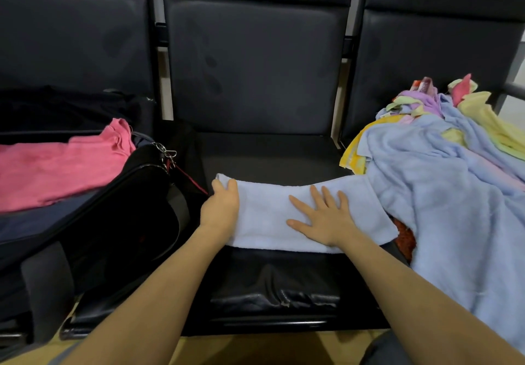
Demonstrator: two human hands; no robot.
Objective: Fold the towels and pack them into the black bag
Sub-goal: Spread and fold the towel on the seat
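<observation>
So your left hand (220, 208) grips the light blue towel's (270, 217) left end at frame centre while your flat, open right hand (322, 217) pins it for folding; black bag (119, 208) waits lower left.

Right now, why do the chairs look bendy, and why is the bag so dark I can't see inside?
Head view: the wide lens bows straight lines, so the chair backs curve near the edges. Head view: the light is dim and soft, so the black bag swallows detail. Head view: the blue towel under the left hand and right hand looks sharp; a faint shine shows on the seat front.
</observation>
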